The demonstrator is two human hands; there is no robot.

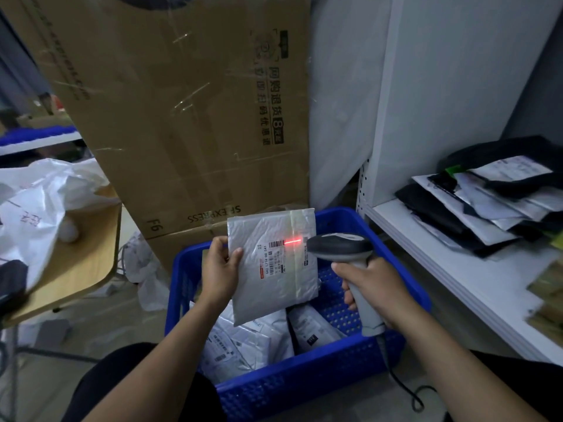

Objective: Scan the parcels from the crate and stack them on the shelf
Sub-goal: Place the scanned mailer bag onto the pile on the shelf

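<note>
- Poly mailer (274,296), centre of the frame: thin grey plastic film, softly glossy and wrinkled. A strip of shiny clear tape runs down its right side, and it carries a matt white paper label (272,260).
- Barcode scanner (341,248), right of centre: hard moulded plastic, with a dark matt head and a smooth lighter grey handle.
- Crate (304,382), lower centre: rigid blue plastic with perforated walls and a slight sheen.
- Loose mailers (243,342) inside it: creased white and grey plastic film.
- Carton (182,117), upper centre: matt brown cardboard under glossy clear tape.
- Shelf (441,263), right: smooth, matt white; material unclear.
- Stacked parcels (487,208) on it: black and white plastic film.
- Bag (36,208), left: thin, crinkled white plastic.
- Board (88,254) beneath: smooth pale wood.
</note>
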